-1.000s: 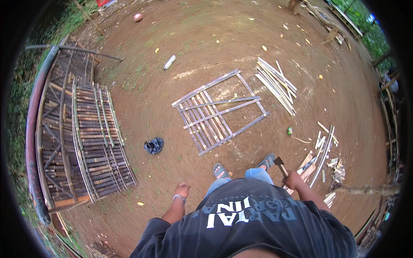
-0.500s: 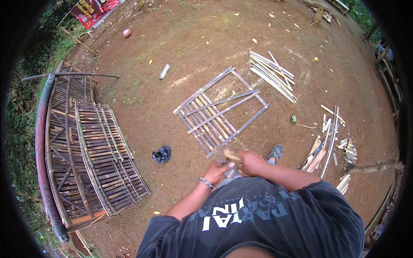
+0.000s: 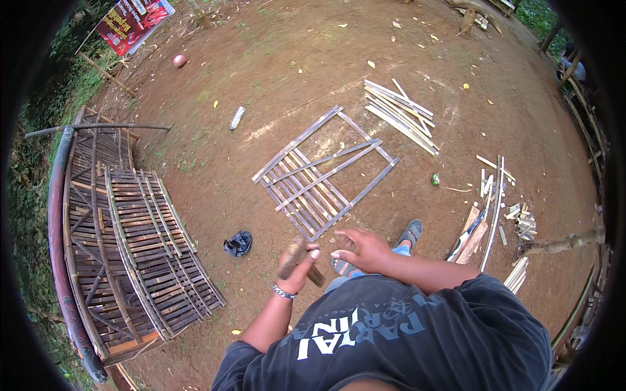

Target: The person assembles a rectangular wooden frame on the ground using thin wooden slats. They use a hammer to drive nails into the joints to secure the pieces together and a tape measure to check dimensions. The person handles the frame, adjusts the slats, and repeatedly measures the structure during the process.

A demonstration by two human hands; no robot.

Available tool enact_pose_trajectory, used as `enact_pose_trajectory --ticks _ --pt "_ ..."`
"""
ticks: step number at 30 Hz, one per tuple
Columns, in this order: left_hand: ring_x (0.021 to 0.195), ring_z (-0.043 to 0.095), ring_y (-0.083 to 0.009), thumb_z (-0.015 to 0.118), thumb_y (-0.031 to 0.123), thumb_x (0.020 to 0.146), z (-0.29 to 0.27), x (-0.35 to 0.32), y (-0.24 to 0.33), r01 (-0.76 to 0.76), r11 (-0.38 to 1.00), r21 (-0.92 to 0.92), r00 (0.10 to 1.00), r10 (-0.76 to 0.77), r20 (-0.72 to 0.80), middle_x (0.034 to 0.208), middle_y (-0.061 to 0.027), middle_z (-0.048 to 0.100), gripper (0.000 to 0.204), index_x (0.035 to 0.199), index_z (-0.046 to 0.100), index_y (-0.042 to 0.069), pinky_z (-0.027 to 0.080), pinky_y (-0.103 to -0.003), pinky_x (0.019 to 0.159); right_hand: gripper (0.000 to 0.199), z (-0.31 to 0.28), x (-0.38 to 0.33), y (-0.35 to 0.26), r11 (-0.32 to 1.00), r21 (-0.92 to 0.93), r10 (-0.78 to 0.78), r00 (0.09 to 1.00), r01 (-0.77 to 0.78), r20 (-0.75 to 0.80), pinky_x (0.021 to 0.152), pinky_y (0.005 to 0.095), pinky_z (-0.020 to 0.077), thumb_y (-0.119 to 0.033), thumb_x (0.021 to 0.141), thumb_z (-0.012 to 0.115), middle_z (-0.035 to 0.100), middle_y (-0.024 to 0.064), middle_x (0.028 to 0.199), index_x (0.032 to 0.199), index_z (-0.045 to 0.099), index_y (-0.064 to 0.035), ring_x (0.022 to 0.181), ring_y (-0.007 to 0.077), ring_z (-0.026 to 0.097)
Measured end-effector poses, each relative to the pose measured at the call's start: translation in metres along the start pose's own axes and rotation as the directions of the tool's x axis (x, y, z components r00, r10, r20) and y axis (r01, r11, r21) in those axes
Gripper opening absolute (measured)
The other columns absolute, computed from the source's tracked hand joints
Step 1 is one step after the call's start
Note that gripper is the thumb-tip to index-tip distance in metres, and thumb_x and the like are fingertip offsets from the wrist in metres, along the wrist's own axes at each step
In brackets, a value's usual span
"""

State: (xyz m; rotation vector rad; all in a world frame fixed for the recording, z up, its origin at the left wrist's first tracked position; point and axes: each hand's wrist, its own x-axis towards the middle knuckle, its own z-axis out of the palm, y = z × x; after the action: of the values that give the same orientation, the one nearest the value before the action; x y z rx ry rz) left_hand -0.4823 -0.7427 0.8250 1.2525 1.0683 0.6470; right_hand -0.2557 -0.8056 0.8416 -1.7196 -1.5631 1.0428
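Head view looks straight down: left hand (image 3: pixel 301 260) is wrapped tight around the wooden handle of a short tool (image 3: pixel 297 259), held out front at about waist level, probably so it's ready over the work. Right hand (image 3: pixel 365 249) hovers just beside it, fingers spread and holding nothing. Bamboo slat frame (image 3: pixel 326 173) lies flat on the dirt just past the sandalled feet, with 1 bundle of loose slats (image 3: pixel 401 114) beyond it within easy reach.

We stand on bare reddish earth (image 3: pixel 274 58) — a bamboo slat frame (image 3: pixel 324 172) lies flat at its middle, a bundle of loose slats (image 3: pixel 401 115) just beyond, offcuts (image 3: pixel 495 202) to our right, stacked lattice panels (image 3: pixel 124 234) left — a dark cloth (image 3: pixel 238 244) between.
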Motion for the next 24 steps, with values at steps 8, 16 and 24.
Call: enact_pose_trajectory --ticks 8,16,24 --pt "0.075 0.061 -0.0100 0.076 0.018 0.089 0.022 -0.005 0.025 -0.060 0.987 0.152 0.984 0.033 0.174 0.080 -0.0013 0.068 0.017 0.094 0.071 0.003 0.049 -0.028 0.067 0.051 -0.002 -0.001 0.013 0.951 -0.234 -0.239 0.962 0.204 -0.133 0.085 0.0462 0.0524 -0.043 0.082 0.077 0.068 0.0130 0.110 0.121 0.066 -0.0130 0.098 0.0349 0.066" --pt "0.074 0.061 -0.0102 0.077 0.014 0.088 0.024 -0.004 0.027 -0.032 0.990 0.138 0.963 -0.006 0.269 0.081 -0.0044 0.069 0.014 0.091 0.068 0.003 0.050 -0.029 0.068 0.050 0.000 -0.002 0.024 0.894 -0.361 -0.317 0.945 0.268 -0.085 0.079 0.0428 0.0518 -0.045 0.079 0.079 0.068 0.0085 0.099 0.116 0.068 -0.0140 0.091 0.0305 0.067" --pt "0.074 0.062 -0.0110 0.078 0.023 0.088 0.021 0.000 0.019 -0.056 0.925 0.376 0.925 -0.094 0.368 0.077 -0.0043 0.069 0.022 0.093 0.071 0.002 0.050 -0.031 0.070 0.048 -0.009 -0.001 0.022 0.797 -0.461 -0.430 0.903 0.390 0.022 0.077 0.0417 0.0516 -0.043 0.075 0.080 0.069 0.0070 0.095 0.111 0.068 -0.0141 0.086 0.0285 0.067"
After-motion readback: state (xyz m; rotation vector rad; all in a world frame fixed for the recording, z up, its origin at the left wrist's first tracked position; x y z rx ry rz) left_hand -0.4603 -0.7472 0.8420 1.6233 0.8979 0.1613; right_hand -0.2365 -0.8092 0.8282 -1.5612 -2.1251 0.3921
